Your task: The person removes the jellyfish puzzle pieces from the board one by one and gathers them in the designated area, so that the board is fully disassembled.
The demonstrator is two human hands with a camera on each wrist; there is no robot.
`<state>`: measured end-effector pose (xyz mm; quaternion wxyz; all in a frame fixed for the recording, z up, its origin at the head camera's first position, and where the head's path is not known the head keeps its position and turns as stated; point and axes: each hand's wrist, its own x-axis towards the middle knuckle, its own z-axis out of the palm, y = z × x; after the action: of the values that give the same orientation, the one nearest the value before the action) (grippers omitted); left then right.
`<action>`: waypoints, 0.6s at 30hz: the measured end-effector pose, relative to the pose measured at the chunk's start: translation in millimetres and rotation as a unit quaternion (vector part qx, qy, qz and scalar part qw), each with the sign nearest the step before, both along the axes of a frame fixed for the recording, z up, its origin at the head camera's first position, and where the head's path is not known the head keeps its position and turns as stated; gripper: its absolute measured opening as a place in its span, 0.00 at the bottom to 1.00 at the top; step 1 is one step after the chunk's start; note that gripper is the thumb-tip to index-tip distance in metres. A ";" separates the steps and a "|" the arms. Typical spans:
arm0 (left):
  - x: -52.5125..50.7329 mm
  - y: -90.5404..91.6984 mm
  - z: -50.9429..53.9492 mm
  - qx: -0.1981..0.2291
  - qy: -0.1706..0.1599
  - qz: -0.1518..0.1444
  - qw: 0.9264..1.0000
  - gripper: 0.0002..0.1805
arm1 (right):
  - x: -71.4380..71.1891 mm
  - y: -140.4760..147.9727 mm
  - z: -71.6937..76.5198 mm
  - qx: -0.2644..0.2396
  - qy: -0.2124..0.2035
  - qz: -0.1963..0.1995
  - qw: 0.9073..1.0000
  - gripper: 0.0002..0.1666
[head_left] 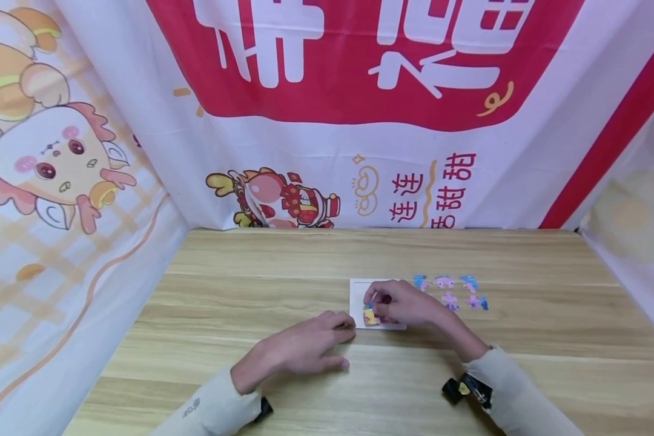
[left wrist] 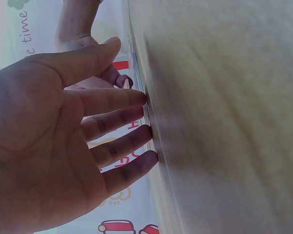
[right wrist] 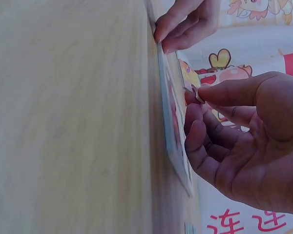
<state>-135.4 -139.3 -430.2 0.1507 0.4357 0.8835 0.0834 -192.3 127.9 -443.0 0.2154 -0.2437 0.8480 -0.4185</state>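
Back cloth (head_left: pixel 305 142) ahead of me: huge white Chinese chars on a red panel (head_left: pixel 343 103), cut off at top; R one looks like 福. Below, small red chars: 连连, 甜甜, another partly cut off. L wrist cam: "c time" sideways on pale cloth (left wrist: pixel 41 29); red lettering part-hidden behind my L hand (left wrist: pixel 44 141). R wrist cam: 连连 again. Print on my L sleeve (head_left: pixel 212 402): too small to read.

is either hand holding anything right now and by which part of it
The right hand pinches a small puzzle piece between thumb and finger, apparently near an edge, though partly hidden. The left hand holds nothing.
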 end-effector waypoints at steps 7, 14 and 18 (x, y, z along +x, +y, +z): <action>0.4 0.2 1.1 0.000 -0.006 0.006 1.000 0.35 | 4.4 17.5 0.8 0.004 0.021 0.006 1.000 0.10; 0.9 -0.3 2.1 -0.001 -0.012 0.012 1.000 0.35 | 6.6 40.3 2.8 0.018 0.030 -0.015 0.999 0.09; 1.0 -0.3 2.2 -0.002 -0.012 0.012 1.000 0.35 | 8.4 53.6 3.0 0.026 0.042 -0.023 0.998 0.09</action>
<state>-134.4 -139.5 -428.0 0.1608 0.4240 0.8869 0.0884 -183.9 181.4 -440.0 0.1759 -0.2361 0.8724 -0.3901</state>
